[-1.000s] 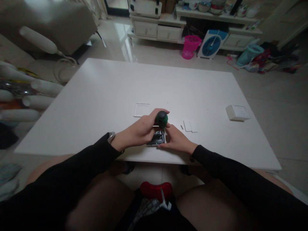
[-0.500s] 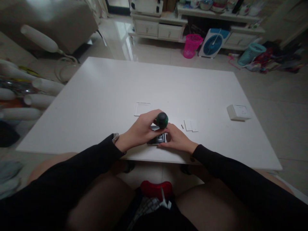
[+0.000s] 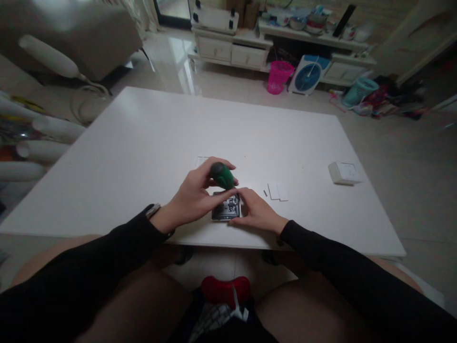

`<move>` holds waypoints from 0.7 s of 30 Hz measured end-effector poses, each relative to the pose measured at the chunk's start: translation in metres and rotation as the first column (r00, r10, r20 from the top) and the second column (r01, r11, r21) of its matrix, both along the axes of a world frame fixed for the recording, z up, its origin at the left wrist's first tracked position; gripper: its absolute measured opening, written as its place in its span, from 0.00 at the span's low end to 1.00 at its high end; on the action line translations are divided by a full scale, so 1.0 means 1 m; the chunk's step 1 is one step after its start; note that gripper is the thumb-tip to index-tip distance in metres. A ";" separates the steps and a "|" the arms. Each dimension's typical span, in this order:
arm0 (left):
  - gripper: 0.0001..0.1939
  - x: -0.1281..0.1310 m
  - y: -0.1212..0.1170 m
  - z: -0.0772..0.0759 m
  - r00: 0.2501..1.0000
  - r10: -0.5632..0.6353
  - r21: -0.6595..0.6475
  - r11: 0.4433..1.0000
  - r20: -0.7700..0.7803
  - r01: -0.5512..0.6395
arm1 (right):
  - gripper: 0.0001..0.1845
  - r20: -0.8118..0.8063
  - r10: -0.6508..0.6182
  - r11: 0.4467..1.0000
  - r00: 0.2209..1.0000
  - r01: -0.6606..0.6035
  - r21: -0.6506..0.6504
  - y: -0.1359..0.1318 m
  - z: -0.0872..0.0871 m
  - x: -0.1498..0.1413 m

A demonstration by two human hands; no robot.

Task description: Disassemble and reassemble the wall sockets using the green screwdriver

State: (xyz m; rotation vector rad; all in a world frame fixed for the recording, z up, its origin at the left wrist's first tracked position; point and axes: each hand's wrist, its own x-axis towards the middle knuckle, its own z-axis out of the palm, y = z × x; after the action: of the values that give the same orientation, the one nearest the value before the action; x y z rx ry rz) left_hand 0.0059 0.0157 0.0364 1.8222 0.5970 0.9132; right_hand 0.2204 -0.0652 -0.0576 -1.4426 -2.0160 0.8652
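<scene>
My left hand [image 3: 191, 193] is curled around a screwdriver [image 3: 222, 176] with a green handle and black end. The handle tilts to the left, and its tip is hidden behind my fingers. Below it lies a small square device [image 3: 225, 210], dark inside with metal parts and a pale rim, like the back of a wall switch or socket. My right hand [image 3: 260, 210] grips this device by its right side, thumb at the near edge and fingers at the far edge. To the right rest thin white plates [image 3: 277, 192] and a tiny dark strip [image 3: 265, 193].
A white table [image 3: 160, 133] spans the view. On its right side stands a white box-shaped socket [image 3: 345, 173]. A clear or white frame [image 3: 202, 161] is partly covered by my left hand. Beyond are a pink basket [image 3: 279, 76] and a blue fan [image 3: 308, 75] on the floor.
The screwdriver handle has tipped to the left and my left hand has shifted left with it, showing more of the device. My right hand keeps its grip. The whole view has shifted slightly.
</scene>
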 end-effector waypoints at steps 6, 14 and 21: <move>0.21 -0.009 0.007 -0.001 0.951 0.277 -0.103 0.959 0.139 -0.264 | 0.35 0.084 0.021 1.000 0.996 -0.022 0.011 0.013 0.017 0.022; 0.23 -0.014 0.014 -0.008 0.918 0.384 -0.195 0.912 0.102 -0.361 | 0.03 0.544 -0.071 0.997 0.836 0.064 0.032 0.032 0.013 0.093; 0.22 -0.014 0.013 -0.010 0.918 0.389 -0.148 0.915 0.082 -0.374 | 0.09 0.557 -0.015 0.998 0.830 0.049 -0.046 0.026 0.007 0.083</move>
State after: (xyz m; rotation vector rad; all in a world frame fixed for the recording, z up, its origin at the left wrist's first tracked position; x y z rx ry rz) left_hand -0.0083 0.0286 0.0263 1.5524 0.9421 1.1973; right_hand 0.3030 -0.0393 -0.0503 -1.9280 -2.3793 0.5207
